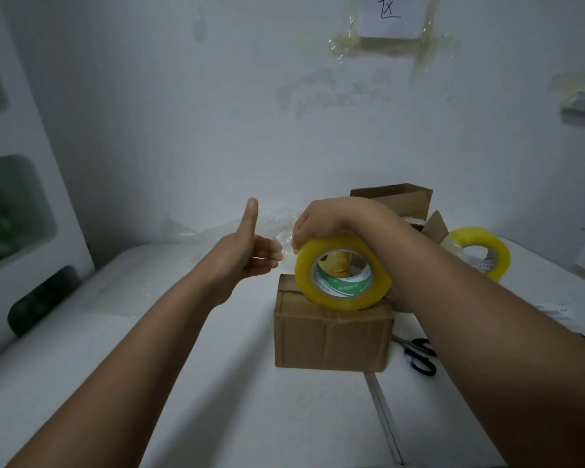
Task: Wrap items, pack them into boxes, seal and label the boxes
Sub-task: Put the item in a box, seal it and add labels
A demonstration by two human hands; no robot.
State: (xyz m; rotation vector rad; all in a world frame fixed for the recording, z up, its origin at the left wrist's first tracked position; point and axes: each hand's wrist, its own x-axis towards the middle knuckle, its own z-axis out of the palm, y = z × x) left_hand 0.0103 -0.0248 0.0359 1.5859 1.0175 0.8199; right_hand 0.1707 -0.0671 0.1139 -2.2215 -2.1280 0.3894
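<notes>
Tape roll (343,271) upright on box (333,336), core facing cam; R hand (321,221) grips roll, L hand (247,255) pinches tape end.

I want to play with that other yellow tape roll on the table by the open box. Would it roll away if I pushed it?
Probably. The spare tape roll is round and seems to stand on its edge, so a push could send it rolling across the smooth white table. It looks thickly wound, so likely stiff and rather heavy.
</notes>
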